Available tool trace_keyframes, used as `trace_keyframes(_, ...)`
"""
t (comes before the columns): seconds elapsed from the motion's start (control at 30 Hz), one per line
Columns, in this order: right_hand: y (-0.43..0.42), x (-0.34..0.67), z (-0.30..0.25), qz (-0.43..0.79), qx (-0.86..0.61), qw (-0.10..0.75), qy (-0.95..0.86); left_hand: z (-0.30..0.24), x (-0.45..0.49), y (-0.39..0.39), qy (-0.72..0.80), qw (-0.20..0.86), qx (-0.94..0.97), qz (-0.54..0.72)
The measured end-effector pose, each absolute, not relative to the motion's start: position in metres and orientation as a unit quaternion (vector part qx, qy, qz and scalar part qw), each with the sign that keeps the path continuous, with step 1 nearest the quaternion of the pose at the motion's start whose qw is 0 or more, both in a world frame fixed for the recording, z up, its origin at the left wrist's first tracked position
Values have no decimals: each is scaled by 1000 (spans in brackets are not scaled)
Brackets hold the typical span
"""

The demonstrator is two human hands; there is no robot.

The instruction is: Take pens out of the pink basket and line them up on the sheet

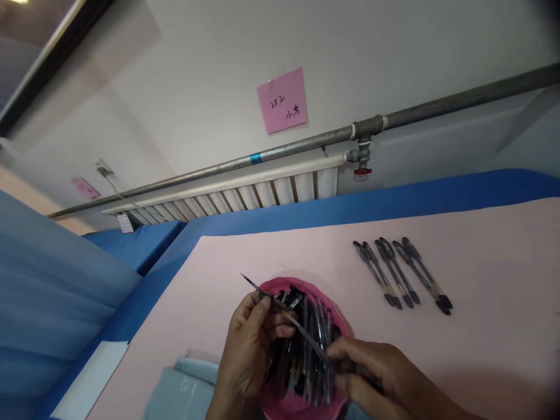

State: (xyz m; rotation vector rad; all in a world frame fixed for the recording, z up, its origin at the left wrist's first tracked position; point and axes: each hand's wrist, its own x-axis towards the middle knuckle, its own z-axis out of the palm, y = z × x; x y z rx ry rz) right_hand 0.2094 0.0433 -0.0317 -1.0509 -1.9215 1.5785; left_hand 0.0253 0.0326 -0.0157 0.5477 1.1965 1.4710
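My left hand pinches a thin pen refill near its tip end, which points up and to the left. My right hand is closed round a dark pen barrel at the refill's lower end. Both hands hover over a pink bowl filled with several black pen parts. Several assembled black pens lie side by side on the pink table cover, to the right of the bowl.
A light blue cloth lies at the near edge under my left wrist. A white sheet rests on the blue cloth at the left. A radiator, a pipe and a pink note are on the wall behind.
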Motion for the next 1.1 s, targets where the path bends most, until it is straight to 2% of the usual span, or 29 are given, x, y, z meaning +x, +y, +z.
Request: trace_keyframes(1.1, 41, 209, -28, 554, -389, 219, -703, -18, 24, 32, 512, 554, 264, 601)
